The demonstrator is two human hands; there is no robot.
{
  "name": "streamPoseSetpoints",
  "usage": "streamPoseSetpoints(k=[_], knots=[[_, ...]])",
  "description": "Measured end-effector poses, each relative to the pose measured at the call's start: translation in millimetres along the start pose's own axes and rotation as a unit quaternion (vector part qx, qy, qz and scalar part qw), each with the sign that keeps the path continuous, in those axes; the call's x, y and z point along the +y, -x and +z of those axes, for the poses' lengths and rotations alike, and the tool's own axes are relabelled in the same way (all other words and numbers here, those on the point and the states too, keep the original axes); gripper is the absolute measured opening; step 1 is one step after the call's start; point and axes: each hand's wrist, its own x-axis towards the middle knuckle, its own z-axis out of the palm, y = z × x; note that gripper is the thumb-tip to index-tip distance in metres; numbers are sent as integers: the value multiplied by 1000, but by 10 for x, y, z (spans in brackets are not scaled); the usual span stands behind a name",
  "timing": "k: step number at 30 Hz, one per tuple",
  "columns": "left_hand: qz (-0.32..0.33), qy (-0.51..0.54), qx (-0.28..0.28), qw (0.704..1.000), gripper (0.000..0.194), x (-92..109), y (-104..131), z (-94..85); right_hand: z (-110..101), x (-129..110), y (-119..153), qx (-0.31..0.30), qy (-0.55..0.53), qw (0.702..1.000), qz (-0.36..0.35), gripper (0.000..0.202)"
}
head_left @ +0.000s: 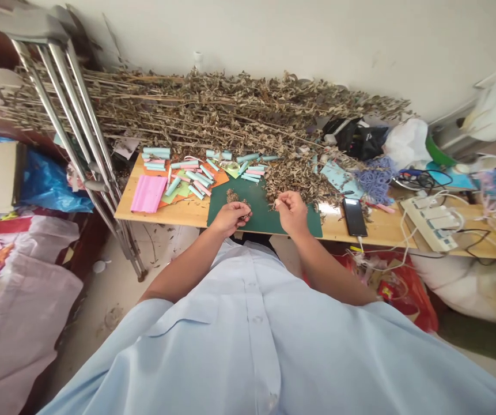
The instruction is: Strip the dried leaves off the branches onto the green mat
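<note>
Dried leaves show at the fingertips of my left hand (231,218), which is closed on them over the front of a dark green mat (256,222). A small clump of dried leaves (233,196) lies just beyond that hand. To the right, my right hand (293,212) is held in a pinch at the near edge of a heap of crumbled dried leaves (291,176). Whatever sits between its fingertips is too small to make out. Rolled paper tubes (196,176) in blue and pink lie left of the mat.
Long bundles of dried plant stalks (213,109) run along the wall. Metal crutches (79,115) lean at the left. A pink paper stack (148,193) lies at the table's left end. Rightward are a phone (355,217), purple yarn (376,178) and a power strip (431,222) with cables.
</note>
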Motion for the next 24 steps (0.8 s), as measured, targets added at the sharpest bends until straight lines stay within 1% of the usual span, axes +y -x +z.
streamPoseSetpoints(k=[2,4,7,9,11,13,15,24], knots=[[-10,6,-12,1000,35,5,0,50,47,-25,49,-3,-5,1000,-1,23],[-16,20,-27,999,37,-8,-5,99,145,-40,82,-3,-16,1000,-2,22],[-6,32,-38,999,39,-37,-28,133,338,-30,88,25,-32,999,19,23],[11,35,-31,999,42,-47,-46,128,451,-9,68,46,-42,997,50,25],[28,37,-10,999,45,-45,-59,114,527,14,46,52,-48,995,71,27],[36,35,12,999,46,-37,-69,102,565,30,38,48,-49,995,75,27],[34,26,21,999,46,-33,-75,99,579,38,50,48,-46,995,71,27],[18,-17,25,999,35,-43,-74,89,626,10,153,58,-53,993,90,25]])
